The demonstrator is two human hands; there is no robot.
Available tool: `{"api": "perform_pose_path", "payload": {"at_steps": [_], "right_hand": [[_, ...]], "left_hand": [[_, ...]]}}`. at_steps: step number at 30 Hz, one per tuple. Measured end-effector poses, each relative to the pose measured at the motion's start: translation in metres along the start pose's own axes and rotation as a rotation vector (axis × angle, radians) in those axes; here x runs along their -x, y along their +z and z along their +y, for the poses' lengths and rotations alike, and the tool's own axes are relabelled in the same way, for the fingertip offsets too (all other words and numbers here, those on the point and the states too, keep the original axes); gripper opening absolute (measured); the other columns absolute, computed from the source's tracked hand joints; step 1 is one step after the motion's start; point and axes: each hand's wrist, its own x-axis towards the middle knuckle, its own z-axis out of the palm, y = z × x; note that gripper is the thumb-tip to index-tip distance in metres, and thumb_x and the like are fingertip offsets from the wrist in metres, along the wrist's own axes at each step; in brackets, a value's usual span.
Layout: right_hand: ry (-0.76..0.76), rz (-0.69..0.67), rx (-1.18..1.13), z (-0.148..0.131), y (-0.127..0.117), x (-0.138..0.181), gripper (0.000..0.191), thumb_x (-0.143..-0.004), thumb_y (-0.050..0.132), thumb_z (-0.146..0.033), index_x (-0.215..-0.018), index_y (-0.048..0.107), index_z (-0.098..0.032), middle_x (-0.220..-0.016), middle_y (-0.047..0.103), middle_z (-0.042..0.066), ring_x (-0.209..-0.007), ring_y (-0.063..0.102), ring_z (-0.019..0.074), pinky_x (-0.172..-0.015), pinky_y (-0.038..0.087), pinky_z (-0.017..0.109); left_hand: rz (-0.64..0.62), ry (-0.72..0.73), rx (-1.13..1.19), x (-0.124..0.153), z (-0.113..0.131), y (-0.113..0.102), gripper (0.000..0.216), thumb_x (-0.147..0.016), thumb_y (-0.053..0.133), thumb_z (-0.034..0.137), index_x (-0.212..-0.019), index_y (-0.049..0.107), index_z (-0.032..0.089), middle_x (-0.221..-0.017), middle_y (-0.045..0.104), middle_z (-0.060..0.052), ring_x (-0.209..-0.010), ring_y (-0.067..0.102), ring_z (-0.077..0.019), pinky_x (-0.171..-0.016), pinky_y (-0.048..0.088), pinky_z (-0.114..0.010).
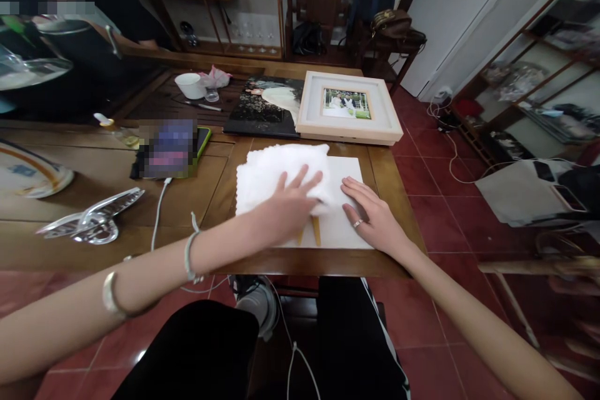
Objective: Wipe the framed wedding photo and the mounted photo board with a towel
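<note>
Spreading the left hand (294, 207), palm down and fingers apart, over a white, soft, scallop-edged cloth (262, 178); gripping not apparent, but impossible to tell for the partly hidden thumb. Covering with this cloth the left part of a flat, white, rectangular panel (349, 169) near the front edge of a brown wooden table (206, 250). Resting the right hand (375, 219), with a silver ring on one finger, at the panel's right side, fingers extended, unclenched and close together, thumb apart. Showing two slim, gold-coloured strips (317, 231) on the panel between the hands. Showing beyond the panel a pale, deep-sided picture frame (309, 103) around a small photograph (347, 103), just beside a dark, glossy picture panel (244, 114). Showing at left a shiny, silver-coloured, winged ornament (98, 219) near a green-edged phone (203, 142).
</note>
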Motion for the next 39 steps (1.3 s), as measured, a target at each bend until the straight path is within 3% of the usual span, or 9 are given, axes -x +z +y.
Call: {"api": "perform_pose_path", "payload": {"at_steps": [3, 7, 11, 17, 20, 24, 32, 35, 39], "right_hand": [[-0.003, -0.013, 0.008, 0.000, 0.000, -0.001, 0.037, -0.093, 0.049, -0.026, -0.128, 0.056, -0.015, -0.137, 0.056, 0.016, -0.134, 0.046, 0.0262, -0.113, 0.037, 0.050], [-0.007, -0.024, -0.008, 0.001, -0.001, -0.001, 0.038, -0.094, 0.047, -0.027, -0.130, 0.054, -0.017, -0.138, 0.055, 0.014, -0.135, 0.045, 0.0260, -0.113, 0.039, 0.051], [-0.006, -0.026, 0.009, 0.001, 0.000, -0.001, 0.038, -0.093, 0.048, -0.027, -0.129, 0.055, -0.016, -0.137, 0.056, 0.015, -0.134, 0.046, 0.0260, -0.113, 0.037, 0.050], [0.003, -0.017, -0.003, -0.001, 0.000, 0.000, 0.038, -0.093, 0.049, -0.026, -0.129, 0.055, -0.015, -0.138, 0.055, 0.014, -0.135, 0.045, 0.0247, -0.114, 0.037, 0.049], [0.011, -0.019, -0.004, -0.001, 0.000, 0.000, 0.038, -0.093, 0.050, -0.026, -0.129, 0.056, -0.016, -0.138, 0.056, 0.014, -0.135, 0.045, 0.0249, -0.113, 0.038, 0.050], [0.016, -0.010, -0.019, -0.002, -0.001, -0.001, 0.036, -0.094, 0.048, -0.025, -0.128, 0.057, -0.017, -0.136, 0.057, 0.013, -0.134, 0.046, 0.0244, -0.114, 0.038, 0.048], [-0.005, -0.041, -0.055, 0.002, -0.003, 0.000, 0.046, -0.092, 0.038, -0.012, -0.135, 0.051, -0.023, -0.140, 0.054, 0.010, -0.137, 0.043, 0.0243, -0.113, 0.038, 0.053], [-0.003, -0.049, -0.063, 0.001, -0.003, 0.000, 0.046, -0.092, 0.038, -0.012, -0.135, 0.051, -0.022, -0.140, 0.054, 0.010, -0.137, 0.043, 0.0250, -0.113, 0.037, 0.053], [0.012, -0.023, -0.044, 0.000, -0.002, -0.001, 0.041, -0.094, 0.040, -0.018, -0.132, 0.054, -0.022, -0.138, 0.056, 0.011, -0.134, 0.046, 0.0258, -0.112, 0.038, 0.052]], "left_hand": [[-0.005, 0.038, -0.054, 0.028, 0.043, 0.007, 0.042, -0.075, 0.068, 0.013, -0.116, 0.068, 0.021, -0.157, 0.023, -0.016, -0.142, 0.017, -0.0457, -0.105, 0.030, -0.068], [0.081, 0.073, -0.065, 0.054, 0.075, 0.018, 0.022, -0.083, 0.065, 0.024, -0.102, 0.074, 0.029, -0.154, 0.031, -0.009, -0.141, 0.025, -0.0432, -0.103, 0.034, -0.068], [0.071, 0.087, -0.061, 0.043, 0.054, 0.011, 0.032, -0.081, 0.065, 0.021, -0.112, 0.069, 0.023, -0.155, 0.027, -0.014, -0.142, 0.023, -0.0415, -0.104, 0.035, -0.063], [0.088, -0.034, -0.089, -0.018, -0.013, 0.000, 0.040, -0.088, 0.050, 0.011, -0.126, 0.059, 0.015, -0.157, 0.024, -0.016, -0.143, 0.019, -0.0395, -0.108, 0.031, -0.062], [0.071, -0.059, -0.112, -0.038, -0.028, 0.002, 0.040, -0.090, 0.048, 0.015, -0.129, 0.056, 0.013, -0.157, 0.021, -0.017, -0.144, 0.016, -0.0418, -0.107, 0.027, -0.067], [0.090, -0.029, -0.200, -0.031, -0.006, 0.004, 0.039, -0.088, 0.046, 0.009, -0.123, 0.062, 0.012, -0.155, 0.027, -0.019, -0.141, 0.020, -0.0455, -0.102, 0.033, -0.069], [0.213, 0.077, -0.275, 0.045, 0.102, 0.023, 0.031, -0.087, 0.059, 0.035, -0.112, 0.072, 0.022, -0.149, 0.041, -0.014, -0.136, 0.033, -0.0469, -0.102, 0.036, -0.067], [0.136, 0.128, -0.220, 0.050, 0.101, 0.013, 0.029, -0.085, 0.061, 0.035, -0.108, 0.074, 0.024, -0.149, 0.040, -0.013, -0.136, 0.034, -0.0457, -0.101, 0.038, -0.068], [-0.038, 0.080, -0.166, 0.017, 0.061, -0.013, 0.039, -0.086, 0.054, 0.023, -0.123, 0.064, 0.016, -0.152, 0.031, -0.020, -0.138, 0.028, -0.0454, -0.101, 0.038, -0.066]]}}
